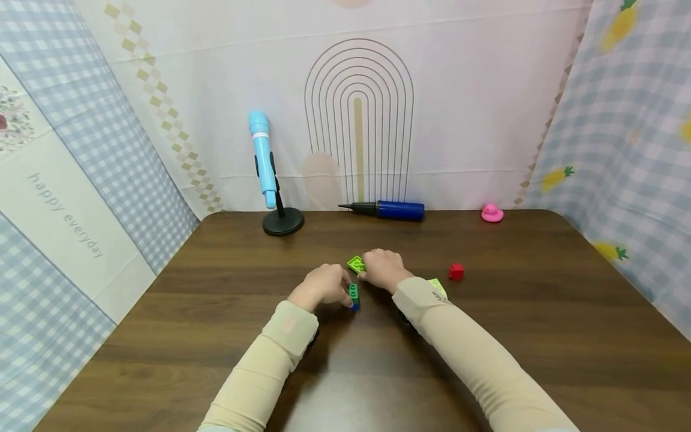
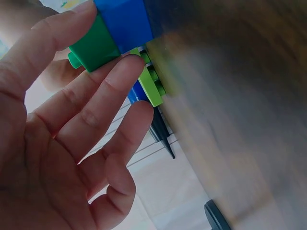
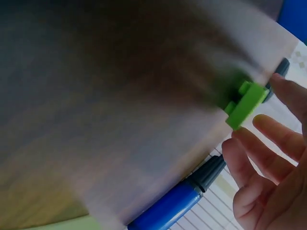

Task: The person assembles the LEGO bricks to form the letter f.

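Observation:
My left hand [image 1: 326,284] pinches a green toy brick [image 2: 97,45] joined to a blue brick [image 2: 125,24] between thumb and fingers. Both bricks stand low over the table, just left of the middle. Close by, my right hand [image 1: 384,269] has its thumb and fingertips at the edges of a lime green brick [image 3: 247,106], seemingly pinching it. That brick is upside down, with its studs toward the table and its hollow underside showing in the head view. Part of it is hidden under the right hand.
Beyond the right wrist lie a pale lime piece [image 1: 438,288], partly covered, and a red brick [image 1: 456,272]. Along the back edge are a blue microphone [image 1: 263,157] on a black stand [image 1: 283,221], a blue hand pump [image 1: 400,210] and a pink duck [image 1: 492,213].

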Available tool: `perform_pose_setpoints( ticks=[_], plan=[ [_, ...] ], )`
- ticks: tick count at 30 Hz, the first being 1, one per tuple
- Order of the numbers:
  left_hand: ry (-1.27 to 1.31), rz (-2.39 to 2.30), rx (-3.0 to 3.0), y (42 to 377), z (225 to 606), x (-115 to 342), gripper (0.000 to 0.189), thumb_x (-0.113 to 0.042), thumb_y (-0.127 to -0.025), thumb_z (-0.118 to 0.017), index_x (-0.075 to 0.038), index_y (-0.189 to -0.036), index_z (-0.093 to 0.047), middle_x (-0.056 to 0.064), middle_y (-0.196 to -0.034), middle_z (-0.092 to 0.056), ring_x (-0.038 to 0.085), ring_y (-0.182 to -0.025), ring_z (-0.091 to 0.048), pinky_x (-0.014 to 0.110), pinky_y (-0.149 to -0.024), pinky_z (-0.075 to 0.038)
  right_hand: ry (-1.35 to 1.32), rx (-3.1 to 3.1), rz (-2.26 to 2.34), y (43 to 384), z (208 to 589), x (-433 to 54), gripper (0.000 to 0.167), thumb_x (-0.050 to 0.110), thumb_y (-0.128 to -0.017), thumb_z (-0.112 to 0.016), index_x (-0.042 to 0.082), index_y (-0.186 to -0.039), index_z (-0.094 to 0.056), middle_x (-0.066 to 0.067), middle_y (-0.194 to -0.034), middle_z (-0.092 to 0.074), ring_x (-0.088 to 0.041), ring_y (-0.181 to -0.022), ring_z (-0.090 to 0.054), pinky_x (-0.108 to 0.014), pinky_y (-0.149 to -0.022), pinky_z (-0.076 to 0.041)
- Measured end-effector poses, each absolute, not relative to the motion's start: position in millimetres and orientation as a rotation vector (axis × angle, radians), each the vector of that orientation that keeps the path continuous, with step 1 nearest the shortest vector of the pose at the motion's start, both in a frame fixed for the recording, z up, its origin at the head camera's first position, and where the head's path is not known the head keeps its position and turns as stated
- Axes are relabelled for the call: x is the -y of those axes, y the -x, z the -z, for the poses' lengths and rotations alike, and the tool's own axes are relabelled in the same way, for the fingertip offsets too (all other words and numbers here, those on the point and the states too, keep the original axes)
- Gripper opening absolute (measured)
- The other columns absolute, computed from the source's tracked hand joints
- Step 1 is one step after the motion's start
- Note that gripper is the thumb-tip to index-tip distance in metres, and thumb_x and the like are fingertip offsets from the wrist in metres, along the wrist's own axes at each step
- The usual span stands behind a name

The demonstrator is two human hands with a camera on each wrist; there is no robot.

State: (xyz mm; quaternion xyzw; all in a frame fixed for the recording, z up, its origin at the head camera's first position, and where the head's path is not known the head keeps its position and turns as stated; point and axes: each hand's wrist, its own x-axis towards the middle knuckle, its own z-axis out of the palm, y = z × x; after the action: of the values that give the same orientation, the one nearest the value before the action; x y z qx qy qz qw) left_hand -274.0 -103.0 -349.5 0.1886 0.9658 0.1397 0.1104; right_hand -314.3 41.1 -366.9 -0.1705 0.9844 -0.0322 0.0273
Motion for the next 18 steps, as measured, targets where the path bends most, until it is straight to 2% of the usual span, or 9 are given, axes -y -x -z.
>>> perform_pose_setpoints(
  ticks=[4, 11, 18],
  plan=[
    [-0.556, -0.427, -2.825, 274, 351, 100, 0.034, -0.028, -0.064, -0.077, -0.016, -0.093, -0.065, -0.009, -0.077, -0.057, 0.011, -0.072, -0.052, 0.029, -0.065, -0.042, 0.573, -3.05, 0.006, 311, 369, -42, 0.018, 0.029, -0.077, -0.065, 0.012, -0.078, -0.06, -0.003, -0.076, -0.053, -0.018, -0.063, -0.051, -0.037, -0.05, -0.042],
    [-0.548, -0.419, -2.833, 277, 350, 100, 0.034, -0.029, -0.062, -0.077, -0.017, -0.092, -0.066, -0.011, -0.073, -0.058, 0.01, -0.072, -0.053, 0.03, -0.067, -0.042, 0.682, -3.031, -0.076, 301, 364, -52, 0.019, 0.025, -0.077, -0.064, 0.014, -0.065, -0.053, -0.001, -0.061, -0.049, -0.017, -0.056, -0.049, -0.037, -0.047, -0.041],
    [-0.558, -0.415, -2.82, 276, 351, 95, 0.031, -0.028, -0.062, -0.077, -0.018, -0.089, -0.066, -0.011, -0.074, -0.058, 0.011, -0.072, -0.052, 0.029, -0.066, -0.042, 0.643, -2.857, 0.157, 289, 357, -71, 0.01, 0.023, -0.08, -0.059, 0.015, -0.075, -0.06, 0.001, -0.063, -0.051, -0.014, -0.056, -0.044, -0.032, -0.049, -0.038]
  ],
)
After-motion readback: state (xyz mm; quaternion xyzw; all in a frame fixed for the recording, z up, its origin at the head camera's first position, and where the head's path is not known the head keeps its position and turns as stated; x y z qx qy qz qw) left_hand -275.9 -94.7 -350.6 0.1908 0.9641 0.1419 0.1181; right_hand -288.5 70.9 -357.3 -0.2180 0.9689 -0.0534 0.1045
